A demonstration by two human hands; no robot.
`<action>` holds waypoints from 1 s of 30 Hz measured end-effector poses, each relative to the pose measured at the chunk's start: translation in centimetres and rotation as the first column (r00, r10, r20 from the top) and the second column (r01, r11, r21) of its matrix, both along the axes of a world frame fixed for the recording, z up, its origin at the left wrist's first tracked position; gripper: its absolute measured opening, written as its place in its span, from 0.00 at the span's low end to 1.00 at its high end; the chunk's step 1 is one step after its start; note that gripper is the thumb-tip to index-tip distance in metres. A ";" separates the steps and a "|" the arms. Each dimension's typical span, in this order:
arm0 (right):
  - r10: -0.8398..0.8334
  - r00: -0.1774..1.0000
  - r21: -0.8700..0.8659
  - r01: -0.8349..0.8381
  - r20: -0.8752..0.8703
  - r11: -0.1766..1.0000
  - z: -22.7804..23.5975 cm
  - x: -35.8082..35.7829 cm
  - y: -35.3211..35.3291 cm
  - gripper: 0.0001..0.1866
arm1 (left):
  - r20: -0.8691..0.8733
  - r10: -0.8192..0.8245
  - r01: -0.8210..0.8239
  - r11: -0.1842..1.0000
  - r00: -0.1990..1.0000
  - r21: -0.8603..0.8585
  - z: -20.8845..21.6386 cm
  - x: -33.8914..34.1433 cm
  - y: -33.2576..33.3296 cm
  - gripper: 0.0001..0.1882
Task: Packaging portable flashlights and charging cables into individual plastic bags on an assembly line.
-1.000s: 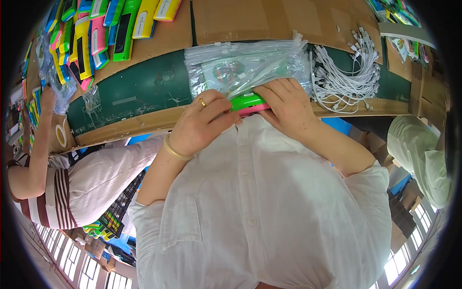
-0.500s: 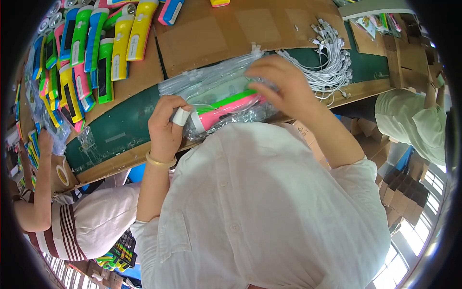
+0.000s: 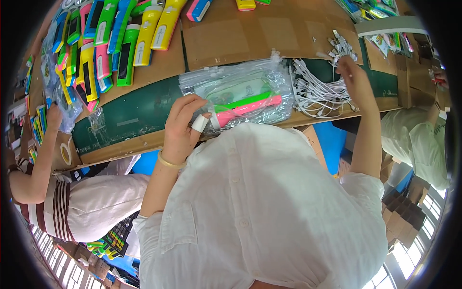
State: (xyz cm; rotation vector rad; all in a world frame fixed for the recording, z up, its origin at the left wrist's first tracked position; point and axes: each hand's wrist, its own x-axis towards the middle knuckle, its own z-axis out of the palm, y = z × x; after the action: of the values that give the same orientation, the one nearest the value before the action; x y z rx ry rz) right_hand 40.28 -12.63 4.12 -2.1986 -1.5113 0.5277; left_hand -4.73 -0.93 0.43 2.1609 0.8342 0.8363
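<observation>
A pink and green flashlight lies inside a clear plastic bag at the table's near edge. At the bag's left end, by the flashlight's white head, is my left hand; its bent fingers and thumb grip the bag's edge. A white wrap circles one of its digits. To the right, my right hand reaches over a bundle of white USB cables, fingertips closed at the connector ends. Exactly how many cables it pinches cannot be made out.
Many coloured flashlights lie piled on cardboard at the far left. A tape roll is by the left table edge. Co-workers stand on both sides; one's arm reaches in at left. Packed bags lie far right.
My right hand has left the bag and moved right to the cables. The bag now lies flatter with the flashlight in it. My left hand stays at its left end.
</observation>
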 end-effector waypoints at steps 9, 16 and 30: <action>0.404 0.718 0.627 0.058 -0.567 0.777 11.0 -6.5 2.3 0.10 | -0.060 -0.103 0.107 0.992 0.993 0.070 0.3 0.4 0.1 0.12; 0.662 0.486 0.735 -0.057 -0.571 0.676 9.8 -9.7 3.3 0.14 | 0.006 -0.117 0.117 0.992 0.993 0.056 0.5 0.4 -0.5 0.11; 0.539 0.722 0.759 -0.030 -0.434 0.651 11.4 -14.0 5.5 0.09 | 0.036 -0.127 0.124 0.989 0.991 0.079 -0.5 0.5 -0.6 0.14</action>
State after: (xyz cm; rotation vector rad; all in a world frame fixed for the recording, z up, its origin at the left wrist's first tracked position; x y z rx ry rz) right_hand 26.33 -7.15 15.53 -0.9933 -1.3641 0.5748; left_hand -4.26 -1.57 -0.08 2.2296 0.6479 0.8577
